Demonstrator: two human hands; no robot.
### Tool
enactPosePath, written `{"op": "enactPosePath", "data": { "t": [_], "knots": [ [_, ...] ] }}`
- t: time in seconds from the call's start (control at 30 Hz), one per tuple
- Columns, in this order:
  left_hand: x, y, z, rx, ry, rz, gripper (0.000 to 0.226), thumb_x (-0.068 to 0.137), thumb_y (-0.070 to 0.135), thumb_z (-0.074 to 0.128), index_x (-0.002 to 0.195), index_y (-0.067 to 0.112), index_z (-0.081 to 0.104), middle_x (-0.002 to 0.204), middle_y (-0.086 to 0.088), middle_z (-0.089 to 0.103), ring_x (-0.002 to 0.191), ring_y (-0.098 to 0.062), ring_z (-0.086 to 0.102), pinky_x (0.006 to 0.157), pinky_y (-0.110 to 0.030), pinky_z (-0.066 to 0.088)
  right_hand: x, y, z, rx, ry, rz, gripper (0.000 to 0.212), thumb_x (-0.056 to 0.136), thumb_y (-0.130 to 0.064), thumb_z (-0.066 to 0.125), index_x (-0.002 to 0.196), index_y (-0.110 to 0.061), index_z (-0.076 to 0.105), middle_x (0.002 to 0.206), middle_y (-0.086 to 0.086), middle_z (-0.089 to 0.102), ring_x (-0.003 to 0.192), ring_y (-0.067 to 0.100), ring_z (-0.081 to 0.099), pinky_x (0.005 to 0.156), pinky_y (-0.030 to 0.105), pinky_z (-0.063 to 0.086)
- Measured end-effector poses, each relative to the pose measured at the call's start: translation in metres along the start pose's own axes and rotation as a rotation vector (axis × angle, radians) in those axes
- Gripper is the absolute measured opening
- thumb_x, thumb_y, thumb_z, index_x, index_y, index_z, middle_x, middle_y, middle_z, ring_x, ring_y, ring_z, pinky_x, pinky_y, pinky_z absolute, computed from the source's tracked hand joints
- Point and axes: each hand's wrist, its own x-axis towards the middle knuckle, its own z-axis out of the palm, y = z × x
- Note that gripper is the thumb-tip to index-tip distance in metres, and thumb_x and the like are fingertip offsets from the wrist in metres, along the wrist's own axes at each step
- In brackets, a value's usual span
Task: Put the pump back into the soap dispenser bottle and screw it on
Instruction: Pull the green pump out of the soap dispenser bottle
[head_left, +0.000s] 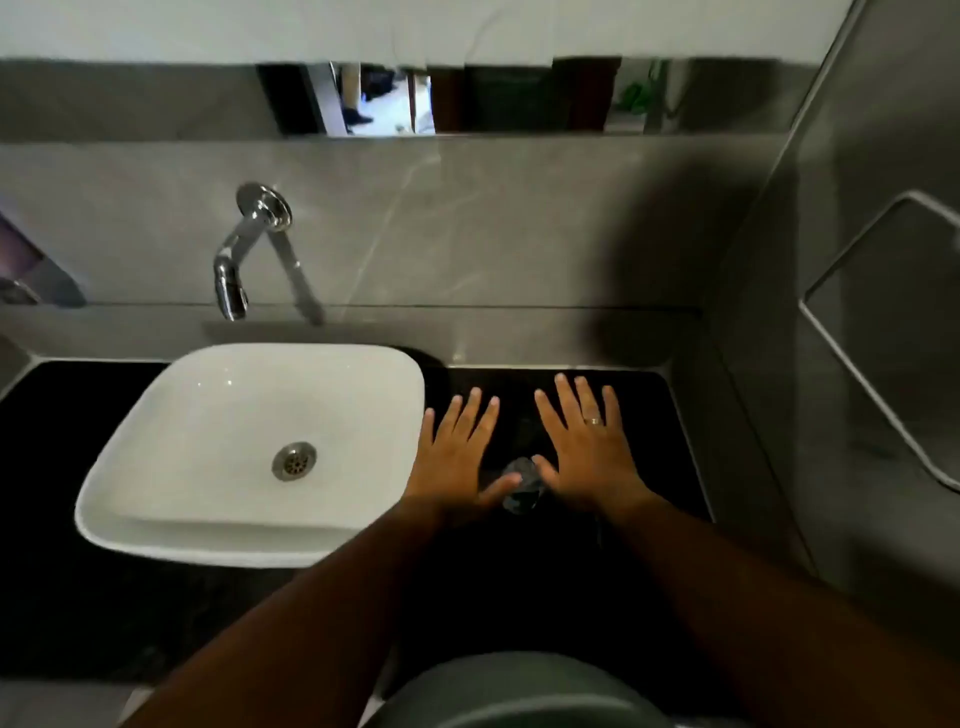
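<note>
My left hand and my right hand lie flat, palms down and fingers spread, on the black counter to the right of the basin. Neither hand holds anything. A ring is on my right hand. Between the two thumbs sits a small dark, glassy object, blurred; it may be the soap dispenser bottle, but I cannot tell. No pump is visible.
A white square basin with a metal drain stands to the left. A chrome wall tap hangs above it. Grey tiled walls close the back and right, with a mirror strip above.
</note>
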Motion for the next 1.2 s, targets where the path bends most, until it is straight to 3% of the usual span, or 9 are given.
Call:
{"op": "enactPosePath", "data": {
  "t": [0.13,0.23,0.3,0.4,0.6,0.8,0.97,1.1,1.2],
  "knots": [
    [-0.028,-0.002,0.034,0.021,-0.147,-0.032,0.107,0.072,0.084,0.042,0.153,0.024,0.008,0.161,-0.004,0.01,0.147,-0.028,0.008,0.114,-0.056,0.007,-0.035,-0.005,0.033,0.119,-0.149,0.262,0.09,0.078,-0.057,0.053,0.152,-0.015,0.024,0.159,0.021,0.026,0.144,0.042,0.025,0.116,0.06,0.01],
    [-0.031,-0.002,0.053,-0.021,-0.21,-0.058,0.106,0.072,0.084,0.043,0.153,0.024,0.012,0.161,0.0,0.007,0.148,-0.026,0.002,0.115,-0.052,-0.002,-0.046,0.0,0.053,0.226,-0.271,0.573,0.087,0.083,-0.057,0.053,0.151,-0.011,0.024,0.157,0.021,0.028,0.14,0.042,0.031,0.114,0.056,0.018],
    [-0.024,-0.001,0.061,-0.133,-0.206,-0.084,0.101,0.073,0.078,0.052,0.152,0.024,0.02,0.161,-0.001,0.011,0.148,-0.026,0.001,0.115,-0.049,-0.006,-0.044,0.006,0.059,0.249,-0.329,0.67,0.081,0.083,-0.057,0.053,0.145,-0.009,0.034,0.147,0.019,0.041,0.131,0.039,0.041,0.107,0.051,0.031],
    [-0.015,0.004,0.07,-0.291,-0.158,-0.114,0.092,0.073,0.074,0.06,0.146,0.024,0.034,0.158,-0.002,0.023,0.147,-0.026,0.006,0.116,-0.049,-0.003,-0.039,0.014,0.069,0.273,-0.343,0.698,0.064,0.082,-0.059,0.055,0.123,-0.01,0.052,0.128,0.016,0.056,0.118,0.037,0.052,0.097,0.047,0.039],
    [0.005,0.005,0.081,-0.46,-0.1,-0.149,0.071,0.07,0.072,0.063,0.125,0.03,0.049,0.148,-0.002,0.041,0.145,-0.025,0.017,0.116,-0.049,0.006,-0.015,0.023,0.088,0.332,-0.322,0.753,0.059,0.079,-0.061,0.058,0.111,-0.011,0.06,0.118,0.017,0.063,0.111,0.038,0.058,0.093,0.045,0.044],
    [0.021,0.005,0.085,-0.554,-0.122,-0.204,0.07,0.07,0.068,0.065,0.121,0.022,0.052,0.148,-0.001,0.041,0.144,-0.025,0.019,0.116,-0.051,0.007,-0.001,0.031,0.1,0.372,-0.355,0.755,0.047,0.083,-0.049,0.062,0.112,-0.013,0.059,0.12,0.015,0.064,0.112,0.037,0.06,0.092,0.044,0.046],
    [0.033,-0.003,0.083,-0.647,-0.096,-0.28,0.051,0.065,0.069,0.069,0.103,0.039,0.053,0.145,0.001,0.044,0.142,-0.027,0.022,0.111,-0.059,0.019,0.002,0.038,0.098,0.514,-0.372,0.857,0.043,0.084,-0.048,0.062,0.114,-0.017,0.061,0.117,0.015,0.065,0.108,0.039,0.061,0.091,0.044,0.05],
    [0.033,-0.008,0.085,-0.695,-0.088,-0.298,0.051,0.059,0.078,0.067,0.099,0.051,0.051,0.145,0.004,0.044,0.143,-0.025,0.02,0.112,-0.062,0.015,0.018,0.037,0.07,1.054,-0.177,0.921,0.026,0.084,-0.037,0.071,0.097,-0.015,0.064,0.096,0.009,0.069,0.093,0.031,0.067,0.082,0.044,0.056],
    [0.032,-0.008,0.085,-0.693,-0.111,-0.305,0.057,0.056,0.08,0.066,0.103,0.051,0.054,0.147,0.005,0.042,0.144,-0.025,0.016,0.113,-0.061,0.006,0.035,0.037,0.024,1.34,0.06,0.836,0.013,0.082,-0.031,0.074,0.092,-0.026,0.067,0.09,-0.004,0.071,0.087,0.017,0.07,0.067,0.025,0.055]
  ]
}}
